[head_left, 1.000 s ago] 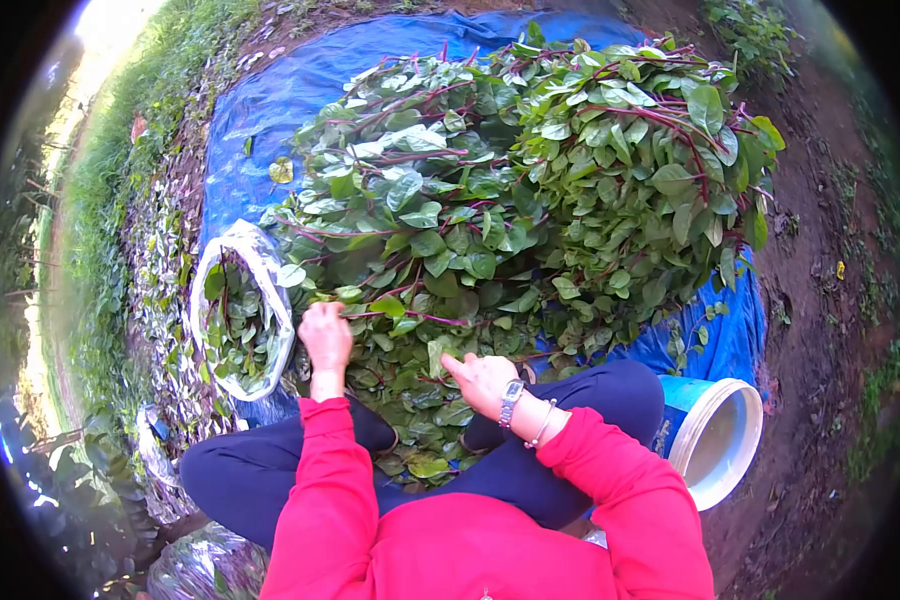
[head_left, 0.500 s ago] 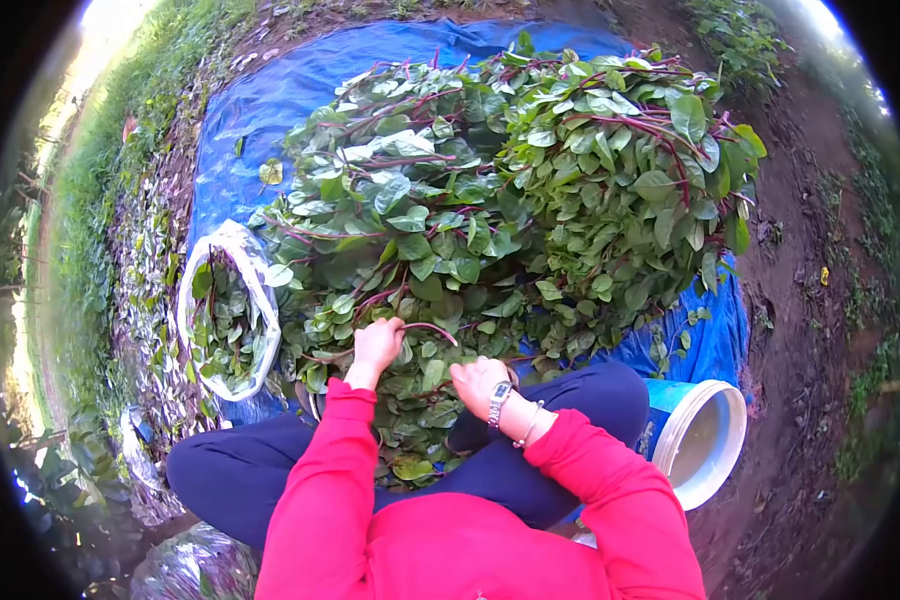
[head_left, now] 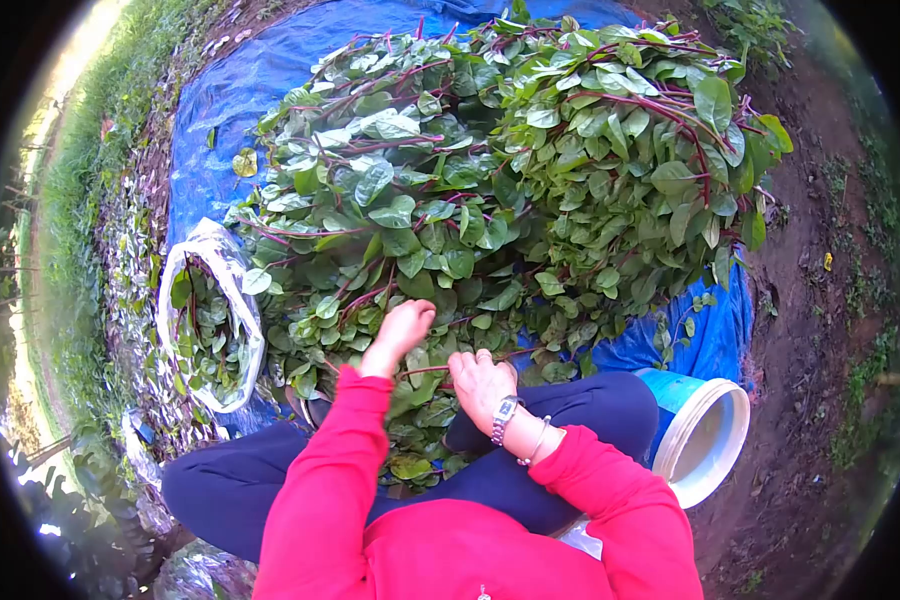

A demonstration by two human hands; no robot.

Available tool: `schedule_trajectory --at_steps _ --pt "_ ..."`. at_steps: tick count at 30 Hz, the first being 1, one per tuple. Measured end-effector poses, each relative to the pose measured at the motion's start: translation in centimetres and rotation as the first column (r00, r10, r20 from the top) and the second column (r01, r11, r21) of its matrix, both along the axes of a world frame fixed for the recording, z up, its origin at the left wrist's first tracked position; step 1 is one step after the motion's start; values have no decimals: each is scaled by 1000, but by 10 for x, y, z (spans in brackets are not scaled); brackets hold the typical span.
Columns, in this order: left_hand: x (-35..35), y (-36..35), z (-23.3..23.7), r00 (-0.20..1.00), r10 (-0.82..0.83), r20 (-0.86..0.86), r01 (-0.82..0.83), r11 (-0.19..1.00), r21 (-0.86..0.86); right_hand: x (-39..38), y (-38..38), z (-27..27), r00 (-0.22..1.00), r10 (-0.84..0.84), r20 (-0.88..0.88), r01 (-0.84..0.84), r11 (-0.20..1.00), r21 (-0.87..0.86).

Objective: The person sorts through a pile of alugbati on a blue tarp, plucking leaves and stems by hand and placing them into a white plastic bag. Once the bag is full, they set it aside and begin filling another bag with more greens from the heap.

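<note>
A large heap of leafy greens with reddish-purple stems, looking like Malabar spinach [head_left: 400, 215], fills the space in front of my crossed legs. My right hand [head_left: 483, 388], with a watch and bracelet on its wrist, is closed around a reddish stem [head_left: 425, 370] that sticks out on both sides of the fingers. My left hand [head_left: 402, 332] is just above and to the left, over the near edge of the heap. Its fingers are curled together, and whatever may be between them is hidden.
Under the greens lies a blue tarp [head_left: 215, 125]. A clear plastic bag [head_left: 257, 345] with greens inside stands open at the left. To the right of my knee, a white-rimmed blue bucket [head_left: 738, 440] lies on its side. Bare soil [head_left: 810, 330] borders the tarp.
My left hand has moved up and to the right, away from the stem it was holding. The stem is now in my right hand, which has shifted slightly down.
</note>
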State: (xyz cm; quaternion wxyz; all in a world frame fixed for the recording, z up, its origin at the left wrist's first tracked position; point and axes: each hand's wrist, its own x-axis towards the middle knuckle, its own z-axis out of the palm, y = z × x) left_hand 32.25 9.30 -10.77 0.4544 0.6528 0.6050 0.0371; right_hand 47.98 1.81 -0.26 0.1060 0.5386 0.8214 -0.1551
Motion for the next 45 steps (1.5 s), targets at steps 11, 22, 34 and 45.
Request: schedule_trajectory --at_steps 11,22,34,45 --pt "-9 -8 22 999 -32 43 32 999 4 -1 2 2 990 139 -37 -138 990 34" --pt "-169 -48 49 679 580 -450 -187 729 658 -5 2 -2 956 252 -151 -238 965 106" --pt "-71 -115 4 804 55 -592 188 921 341 -4 8 11 902 424 -75 -416 904 102" --pt "-48 -99 -1 818 -68 -571 235 946 224 -9 3 13 852 447 -271 -493 860 -130"
